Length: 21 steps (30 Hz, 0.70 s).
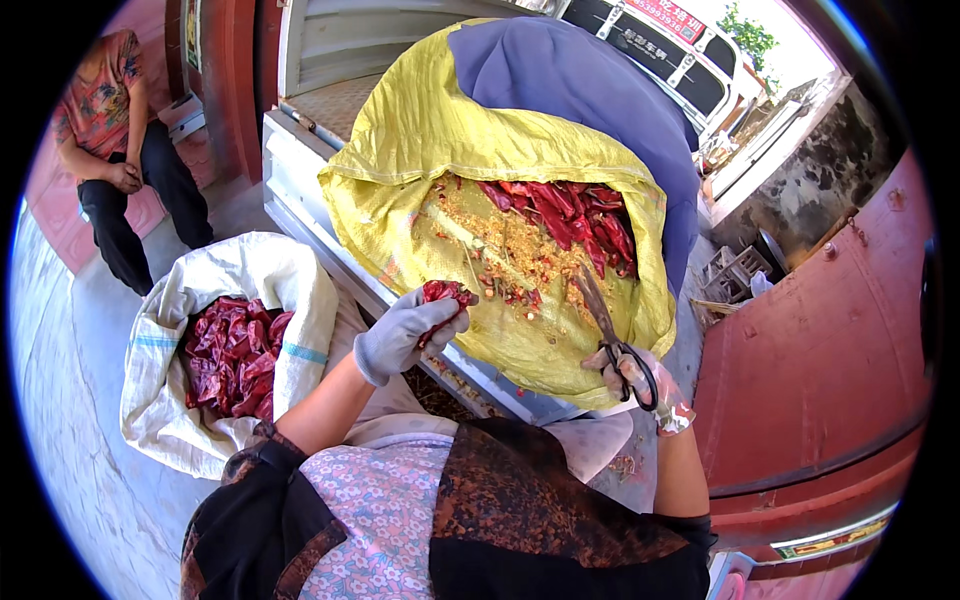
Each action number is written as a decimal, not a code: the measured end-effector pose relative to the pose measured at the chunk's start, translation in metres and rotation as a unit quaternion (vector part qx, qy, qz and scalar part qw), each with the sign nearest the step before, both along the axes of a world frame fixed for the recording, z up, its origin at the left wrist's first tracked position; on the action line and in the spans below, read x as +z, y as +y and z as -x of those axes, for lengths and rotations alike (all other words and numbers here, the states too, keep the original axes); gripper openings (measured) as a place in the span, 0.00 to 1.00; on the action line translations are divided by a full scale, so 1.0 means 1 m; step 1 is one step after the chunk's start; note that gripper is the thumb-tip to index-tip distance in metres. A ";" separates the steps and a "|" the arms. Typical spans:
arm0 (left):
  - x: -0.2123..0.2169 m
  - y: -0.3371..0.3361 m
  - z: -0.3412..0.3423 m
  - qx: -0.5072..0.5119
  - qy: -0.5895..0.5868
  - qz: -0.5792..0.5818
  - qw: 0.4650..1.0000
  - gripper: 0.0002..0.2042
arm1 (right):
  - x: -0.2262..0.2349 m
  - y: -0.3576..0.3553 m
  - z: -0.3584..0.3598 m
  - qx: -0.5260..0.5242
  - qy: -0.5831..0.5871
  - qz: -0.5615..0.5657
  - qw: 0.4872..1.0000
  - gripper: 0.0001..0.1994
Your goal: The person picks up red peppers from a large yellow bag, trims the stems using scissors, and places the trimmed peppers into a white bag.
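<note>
My left hand (408,335), in a grey glove, is closed around a dried red chili pepper (446,294) in front of the yellow woven sack (385,140). In my right hand (640,384), which wears a pale patterned glove, I hold dark-handled scissors (608,325) by the loops, blades pointing up over the sack's lower edge. Inside the sack's mouth, whole dried red chilies (580,220) lie toward the back right. Loose yellow seeds (505,240) and red scraps spread in front of them. A white woven sack (165,345) at my left contains dark red chilies (232,352).
The yellow sack rests on a metal truck bed (300,170), with a blue-purple cloth (600,75) over its back. A seated person (115,150) is at the far left, hands together. A red metal door (815,345) stands at the right, with a wooden stool (733,272) beyond.
</note>
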State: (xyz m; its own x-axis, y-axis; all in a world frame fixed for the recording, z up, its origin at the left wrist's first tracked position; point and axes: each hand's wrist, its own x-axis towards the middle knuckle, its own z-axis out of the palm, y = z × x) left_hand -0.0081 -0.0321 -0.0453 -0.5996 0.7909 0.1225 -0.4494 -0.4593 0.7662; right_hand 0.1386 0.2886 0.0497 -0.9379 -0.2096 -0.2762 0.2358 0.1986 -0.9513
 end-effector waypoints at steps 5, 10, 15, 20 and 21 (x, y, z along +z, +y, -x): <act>0.023 -0.011 -0.008 0.063 0.034 0.010 0.997 0.16 | -0.010 -0.053 0.010 0.084 0.014 0.001 0.996 0.47; 0.024 -0.013 -0.018 0.098 0.140 0.067 0.983 0.18 | -0.029 -0.085 0.018 0.130 -0.041 0.086 0.987 0.45; 0.010 -0.004 -0.008 0.119 0.181 0.099 0.971 0.23 | -0.046 -0.084 0.008 0.087 -0.057 0.132 0.986 0.50; -0.004 0.004 -0.004 0.095 0.211 0.079 0.970 0.22 | -0.061 -0.079 -0.002 0.093 -0.148 0.260 0.950 0.39; -0.003 0.001 -0.003 0.083 0.204 0.074 0.973 0.21 | -0.058 -0.082 0.009 0.097 -0.151 0.261 0.949 0.38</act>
